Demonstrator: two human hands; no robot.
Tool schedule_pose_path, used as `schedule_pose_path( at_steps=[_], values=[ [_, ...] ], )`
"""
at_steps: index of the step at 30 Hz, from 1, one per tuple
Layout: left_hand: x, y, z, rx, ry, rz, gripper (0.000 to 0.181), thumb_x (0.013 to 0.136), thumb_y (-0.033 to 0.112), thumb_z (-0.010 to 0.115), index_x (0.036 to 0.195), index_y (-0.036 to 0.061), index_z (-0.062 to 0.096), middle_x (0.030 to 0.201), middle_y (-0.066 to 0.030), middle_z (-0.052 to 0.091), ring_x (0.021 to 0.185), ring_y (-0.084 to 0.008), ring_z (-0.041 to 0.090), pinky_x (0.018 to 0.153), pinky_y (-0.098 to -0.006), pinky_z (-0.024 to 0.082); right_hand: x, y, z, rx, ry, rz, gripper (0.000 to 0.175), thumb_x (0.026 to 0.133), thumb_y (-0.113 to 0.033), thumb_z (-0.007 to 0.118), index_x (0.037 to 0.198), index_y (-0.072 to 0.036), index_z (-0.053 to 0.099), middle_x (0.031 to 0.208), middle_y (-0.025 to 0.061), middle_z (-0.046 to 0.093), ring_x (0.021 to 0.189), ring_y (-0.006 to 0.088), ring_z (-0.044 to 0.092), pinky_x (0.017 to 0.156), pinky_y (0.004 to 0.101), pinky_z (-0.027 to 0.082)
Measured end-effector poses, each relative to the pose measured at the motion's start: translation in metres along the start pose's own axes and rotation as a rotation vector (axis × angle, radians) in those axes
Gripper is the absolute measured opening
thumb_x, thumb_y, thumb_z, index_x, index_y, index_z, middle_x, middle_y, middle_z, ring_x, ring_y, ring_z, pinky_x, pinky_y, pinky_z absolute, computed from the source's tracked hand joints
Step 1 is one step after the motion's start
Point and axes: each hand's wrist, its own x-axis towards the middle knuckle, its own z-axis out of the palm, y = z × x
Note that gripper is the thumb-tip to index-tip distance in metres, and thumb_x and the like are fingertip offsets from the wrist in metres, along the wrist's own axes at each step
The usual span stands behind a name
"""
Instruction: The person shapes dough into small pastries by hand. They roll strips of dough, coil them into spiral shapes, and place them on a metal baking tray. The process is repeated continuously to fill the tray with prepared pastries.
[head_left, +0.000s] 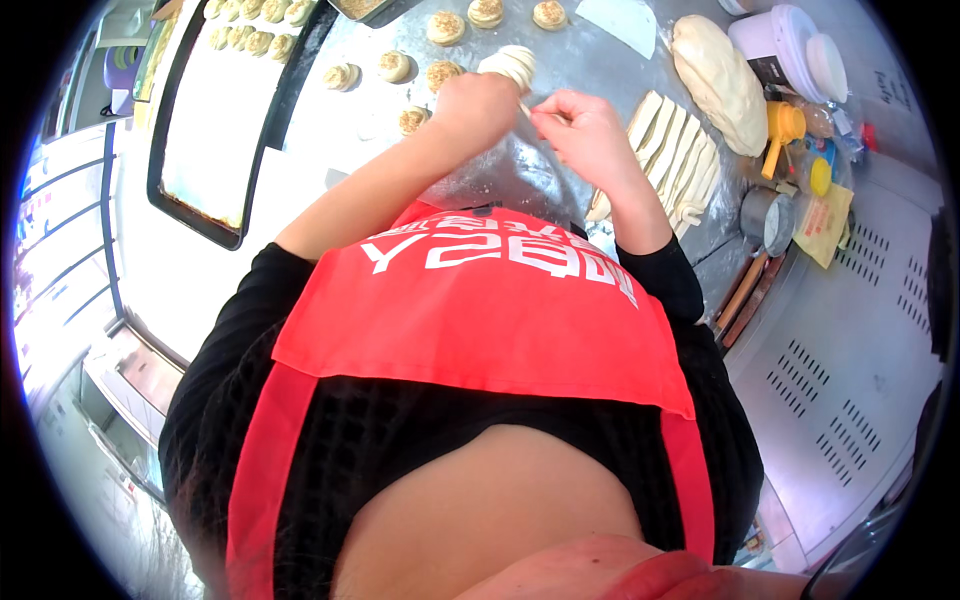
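My left hand (480, 109) grips a coiled roll of dough (513, 63) whose layered turns stick out past the fingers. Close by on the right, my right hand (589, 135) pinches the tail of the same dough between thumb and fingertips. Both hands are above the floured metal worktop (480, 180). Coiled buns with a brown crumb topping, such as one bun (445, 28), stand around and beyond my left hand. A row of cut dough strips (675, 154) lies beside my right forearm.
A large dough lump (716, 82) rests at the right, near a white lidded tub (776, 49), a yellow plastic tool (784, 127) and a metal cup (756, 210). At the left lies a black-rimmed baking tray (155, 169) with several buns. A white dough scraper (621, 22) lies at the back.
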Motion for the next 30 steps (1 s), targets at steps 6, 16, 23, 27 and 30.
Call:
schedule_pose_path(
  at_steps=[6,16,23,27,30],
  values=[
    [0.009,-0.038,0.010,-0.824,-0.156,-0.209,0.048,0.098,0.043,0.035,0.075,0.0063,0.056,0.064,-0.0051,0.049,0.056,-0.0151,0.042,0.056,-0.0301,0.035,0.022,0.038,-0.001,-0.724,0.415,-0.191,0.036,0.078,-0.028,0.068,0.106,-0.004,0.067,0.105,0.0132,0.064,0.087,0.0232,0.062,0.072,0.0313,0.050],
    [-0.044,-0.009,-0.020,-1.318,-0.229,0.061,0.058,0.098,0.052,0.025,0.095,0.0053,0.059,0.076,-0.0024,0.059,0.062,-0.0103,0.041,0.062,-0.0244,0.036,0.040,0.006,0.022,0.163,0.231,0.010,0.024,0.079,-0.003,0.057,0.102,0.001,0.063,0.107,0.0157,0.064,0.093,0.0214,0.064,0.079,0.0303,0.052],
    [-0.027,-0.016,-0.017,-2.187,0.357,-0.127,0.046,0.099,0.038,0.036,0.122,0.0005,0.051,0.112,-0.0091,0.059,0.105,-0.0212,0.053,0.096,-0.0384,0.038,0.048,-0.022,0.051,0.837,0.130,-0.003,0.030,0.082,0.007,0.050,0.110,-0.001,0.049,0.100,0.0130,0.060,0.093,0.0162,0.060,0.081,0.0294,0.050],
    [-0.014,-0.020,-0.014,-2.372,0.369,-0.306,0.039,0.098,0.037,0.042,0.105,0.0010,0.055,0.100,-0.0132,0.062,0.094,-0.0248,0.059,0.086,-0.0387,0.047,0.044,-0.034,0.077,0.491,0.329,-0.154,0.027,0.077,0.010,0.053,0.101,0.000,0.051,0.090,0.0064,0.058,0.080,0.0093,0.057,0.066,0.0229,0.048],
    [-0.021,-0.029,-0.026,-2.498,0.377,-0.424,0.041,0.099,0.039,0.039,0.102,0.0014,0.055,0.099,-0.0137,0.062,0.093,-0.0245,0.059,0.085,-0.0385,0.049,0.036,-0.045,0.082,0.516,0.271,-0.310,0.021,0.076,0.010,0.056,0.094,0.000,0.055,0.087,0.0063,0.060,0.076,0.0105,0.058,0.061,0.0239,0.048]
  ],
)
